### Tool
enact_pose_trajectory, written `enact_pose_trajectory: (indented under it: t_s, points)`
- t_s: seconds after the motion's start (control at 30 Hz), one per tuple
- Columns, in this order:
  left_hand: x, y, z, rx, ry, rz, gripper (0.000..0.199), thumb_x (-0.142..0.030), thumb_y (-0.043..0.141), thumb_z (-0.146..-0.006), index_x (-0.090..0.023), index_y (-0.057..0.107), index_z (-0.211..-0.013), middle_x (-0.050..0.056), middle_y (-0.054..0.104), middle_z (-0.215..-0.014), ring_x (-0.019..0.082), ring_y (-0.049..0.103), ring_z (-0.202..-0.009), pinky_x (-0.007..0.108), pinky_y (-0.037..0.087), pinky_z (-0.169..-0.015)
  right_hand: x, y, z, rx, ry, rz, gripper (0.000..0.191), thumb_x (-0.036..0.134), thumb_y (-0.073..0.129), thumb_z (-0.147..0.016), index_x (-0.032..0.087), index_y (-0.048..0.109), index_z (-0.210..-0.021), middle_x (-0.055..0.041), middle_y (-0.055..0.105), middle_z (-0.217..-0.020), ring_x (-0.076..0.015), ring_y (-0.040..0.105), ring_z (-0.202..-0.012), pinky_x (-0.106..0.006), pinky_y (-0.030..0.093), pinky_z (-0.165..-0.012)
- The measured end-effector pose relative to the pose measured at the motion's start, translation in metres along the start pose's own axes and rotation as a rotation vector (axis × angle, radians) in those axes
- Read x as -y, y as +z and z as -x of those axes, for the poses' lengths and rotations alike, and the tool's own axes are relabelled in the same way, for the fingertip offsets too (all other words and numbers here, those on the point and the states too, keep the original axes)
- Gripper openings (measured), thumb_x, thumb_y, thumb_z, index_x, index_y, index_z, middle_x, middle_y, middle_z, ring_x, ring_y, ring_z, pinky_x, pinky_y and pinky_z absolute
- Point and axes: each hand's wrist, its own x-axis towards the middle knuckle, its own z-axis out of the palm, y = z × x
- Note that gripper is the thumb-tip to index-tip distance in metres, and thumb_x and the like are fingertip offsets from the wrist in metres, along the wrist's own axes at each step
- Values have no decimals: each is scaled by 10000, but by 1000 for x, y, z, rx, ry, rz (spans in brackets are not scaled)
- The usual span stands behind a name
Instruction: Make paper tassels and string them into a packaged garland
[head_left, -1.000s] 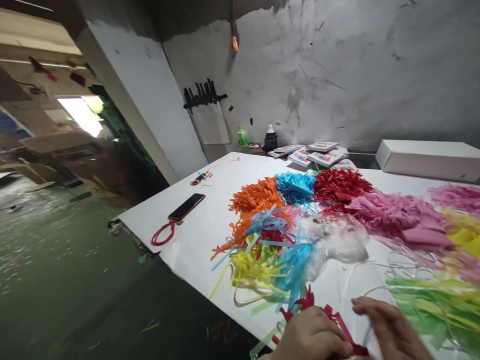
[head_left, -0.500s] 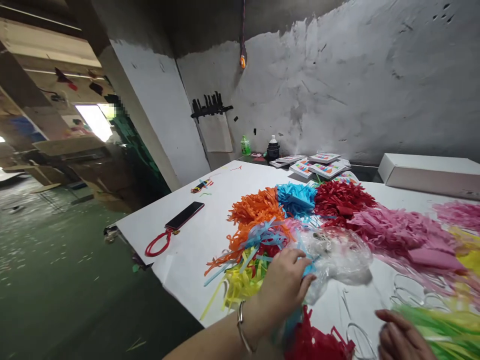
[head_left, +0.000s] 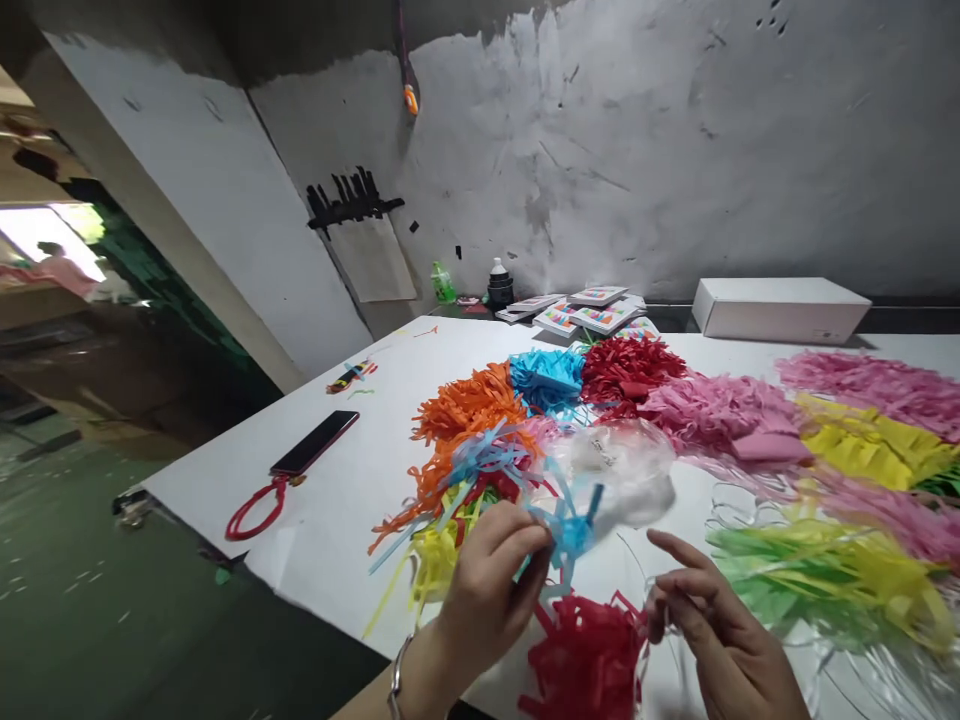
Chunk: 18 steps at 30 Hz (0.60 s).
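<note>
My left hand point(head_left: 495, 570), with a bracelet at the wrist, is raised over the white table, its thumb and fingers pinching a blue tissue-paper tassel point(head_left: 574, 535). To its right my right hand point(head_left: 716, 620) has the index finger stretched out while thumb and other fingertips press together. A thin pale string point(head_left: 642, 655) seems to run down from those fingertips. Between and below both hands lies a bunch of red tissue-paper strips point(head_left: 589, 650). Behind the left hand, yellow strips point(head_left: 433, 565) and mixed orange and blue strips are heaped, partly hidden by it.
A clear plastic bag point(head_left: 622, 470) lies ahead of the hands. Beyond are orange point(head_left: 472, 405), blue point(head_left: 546, 378), red point(head_left: 630, 370) and pink point(head_left: 727, 415) paper bundles. Green-yellow strips point(head_left: 825, 575) lie right. A phone point(head_left: 315, 443) is left, a white box point(head_left: 780, 310) at the back.
The view has swung right. My left hand has lifted from the pile with the blue tassel in its fingers. My right hand has come further into view, its fingertips together.
</note>
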Motion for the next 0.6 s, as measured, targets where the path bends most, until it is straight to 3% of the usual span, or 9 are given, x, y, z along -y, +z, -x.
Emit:
enact_pose_trajectory:
  t_s: [0.07, 0.1, 0.27, 0.37, 0.47, 0.53, 0.6]
  points:
    - [-10, 5, 8, 56, 36, 43, 260, 2, 566, -865, -189, 642, -1024, 68, 680, -843, 189, 620, -764, 304, 515, -709, 11, 8, -1, 17, -40, -14, 207, 408, 650, -910, 219, 729, -879, -131, 619, -1367, -162, 706, -718, -280, 599, -696]
    - [-13, 8, 12, 88, 43, 61, 273, 6, 564, -866, -187, 642, -1043, 73, 686, -849, 191, 617, -761, 306, 510, -706, 16, 12, 0, 31, -39, -37, 195, 394, 641, -918, 222, 728, -888, -128, 608, -1379, -150, 699, -696, -273, 598, -680]
    - [-20, 10, 26, 174, -50, 126, 258, -27, 559, -884, -202, 654, -1048, 79, 681, -880, 203, 631, -801, 308, 523, -725, 23, 25, 7, 18, -68, -65, 158, 355, 626, -934, 246, 733, -891, -40, 719, -954, -150, 686, -702, -227, 578, -675]
    - [-27, 8, 33, 92, -175, 130, 276, -55, 570, -893, -226, 651, -1095, 89, 661, -1026, 226, 641, -967, 329, 533, -839, 17, 25, 13, 39, -173, 101, 141, 288, 595, -951, 268, 733, -968, -35, 721, -986, -164, 710, -817, -215, 579, -710]
    - [-35, 11, 39, 26, -197, 132, 382, -83, 570, -898, -237, 603, -1246, 111, 627, -1190, 258, 591, -1131, 377, 486, -969, 13, 28, 18, 76, -253, 185, 191, 223, 558, -963, 292, 714, -1049, -33, 725, -1053, -166, 718, -915, -227, 587, -776]
    - [-39, 16, 39, 121, -196, 187, 422, -97, 558, -906, -227, 575, -1307, 115, 643, -1204, 262, 586, -1134, 401, 448, -1016, 14, 31, 20, 115, -302, 164, 220, 200, 546, -965, 307, 712, -1062, -27, 737, -1057, -173, 713, -992, -251, 585, -847]
    - [-42, 21, 37, 231, -247, 295, 332, -123, 521, -943, -219, 615, -1247, 94, 688, -1086, 238, 616, -1027, 386, 455, -983, 16, 33, 22, 107, -329, 136, 218, 212, 554, -962, 313, 727, -1049, -31, 739, -1096, -176, 713, -1015, -252, 583, -861]
